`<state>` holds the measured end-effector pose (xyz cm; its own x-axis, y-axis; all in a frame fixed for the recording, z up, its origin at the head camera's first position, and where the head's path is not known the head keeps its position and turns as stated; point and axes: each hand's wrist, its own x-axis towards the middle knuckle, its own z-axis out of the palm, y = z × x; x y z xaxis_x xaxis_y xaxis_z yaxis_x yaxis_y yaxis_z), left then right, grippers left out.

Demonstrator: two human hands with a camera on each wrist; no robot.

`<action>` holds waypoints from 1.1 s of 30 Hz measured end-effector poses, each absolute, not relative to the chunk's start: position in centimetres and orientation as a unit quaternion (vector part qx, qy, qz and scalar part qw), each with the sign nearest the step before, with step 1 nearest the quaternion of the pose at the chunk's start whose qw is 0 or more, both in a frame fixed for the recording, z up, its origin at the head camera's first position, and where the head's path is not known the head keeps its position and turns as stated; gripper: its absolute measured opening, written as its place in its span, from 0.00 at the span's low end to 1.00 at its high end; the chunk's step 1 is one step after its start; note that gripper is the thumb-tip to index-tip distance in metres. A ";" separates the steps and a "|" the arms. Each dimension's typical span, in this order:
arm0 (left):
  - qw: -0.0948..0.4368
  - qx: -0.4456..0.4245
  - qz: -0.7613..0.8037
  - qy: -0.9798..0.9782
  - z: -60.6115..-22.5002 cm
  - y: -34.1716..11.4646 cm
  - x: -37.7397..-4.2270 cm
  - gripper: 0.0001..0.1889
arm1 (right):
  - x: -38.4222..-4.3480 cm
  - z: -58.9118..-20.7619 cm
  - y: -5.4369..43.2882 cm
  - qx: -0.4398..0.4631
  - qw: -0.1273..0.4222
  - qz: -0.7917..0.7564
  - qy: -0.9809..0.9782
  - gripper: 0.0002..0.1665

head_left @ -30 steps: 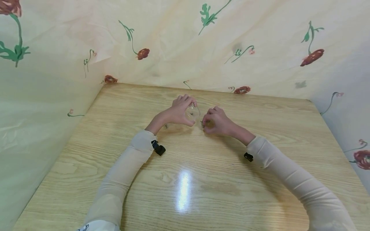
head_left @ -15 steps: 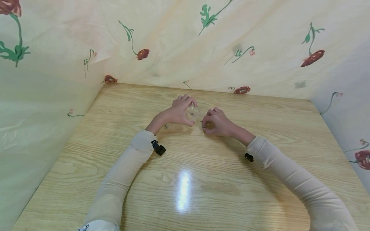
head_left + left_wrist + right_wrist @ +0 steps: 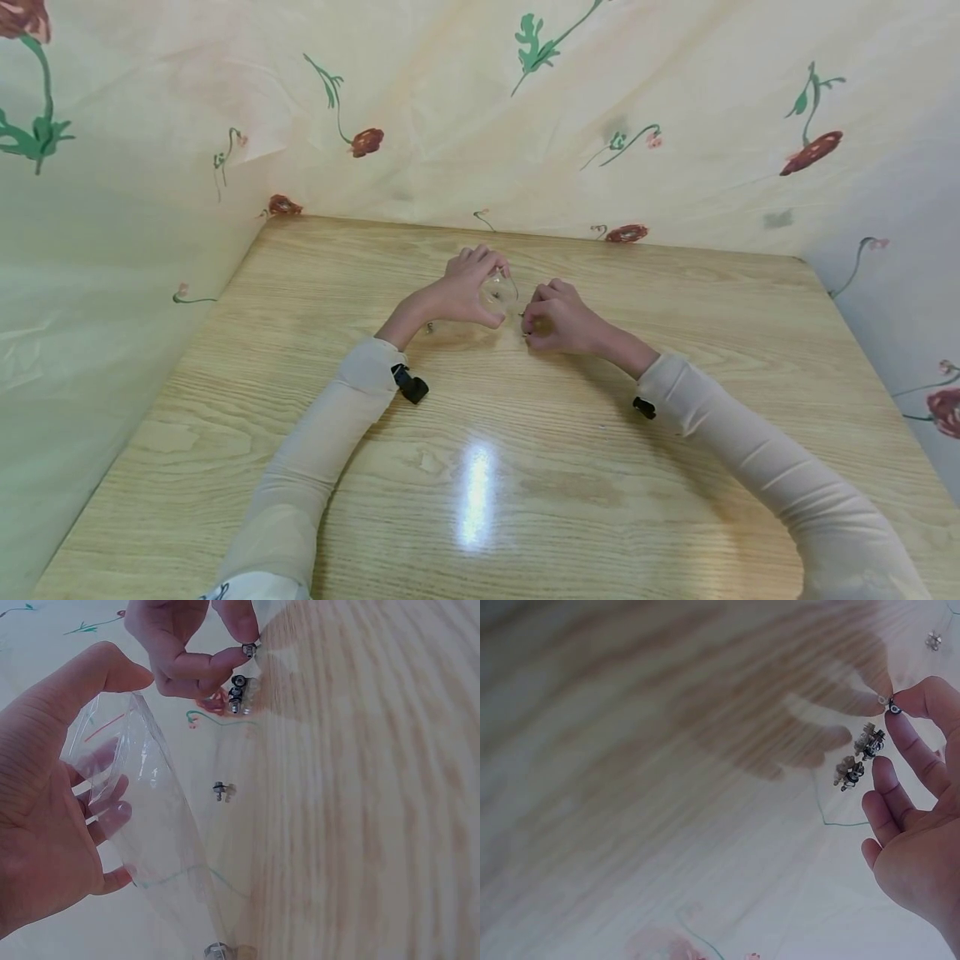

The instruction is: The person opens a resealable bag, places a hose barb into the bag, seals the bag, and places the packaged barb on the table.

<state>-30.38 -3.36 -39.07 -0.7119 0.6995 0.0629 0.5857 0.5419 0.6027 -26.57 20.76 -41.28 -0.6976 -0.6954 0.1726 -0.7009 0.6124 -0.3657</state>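
My left hand (image 3: 465,287) holds a clear plastic bag (image 3: 161,802), with the thumb at its rim and the fingers showing through the film. The bag's mouth gapes toward the right hand. Close by, my right hand (image 3: 562,318) pinches a small metal bolt with a dark ring (image 3: 250,650) between thumb and index finger. Just under those fingers lies a small cluster of similar bolts (image 3: 240,694), which shows as two clumps in the right wrist view. One loose bolt (image 3: 219,790) lies between the hands. Another metal piece (image 3: 217,951) shows at the bag's lower end.
The wooden table (image 3: 540,492) reaches back to a flower-printed cloth (image 3: 450,108) that hangs behind and at both sides. A single small metal piece (image 3: 934,640) lies apart from the clumps in the right wrist view.
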 end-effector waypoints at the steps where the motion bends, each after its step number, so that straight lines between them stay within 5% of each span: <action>1: 0.093 0.368 0.307 0.873 -39.1 -3.4 -30.4 0.33 | -26.5 -41.3 20.7 0.389 0.005 0.208 -0.898 0.07; 33: 0.081 0.369 0.299 0.876 -39.5 -3.5 -30.3 0.34 | -26.2 -40.8 20.8 0.354 0.009 0.227 -0.907 0.05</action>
<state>-30.30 -3.45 -39.52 -0.7141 0.6958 0.0778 0.5986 0.5491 0.5833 -26.20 20.82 -40.79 -0.7492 -0.6380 0.1780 -0.6465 0.6461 -0.4057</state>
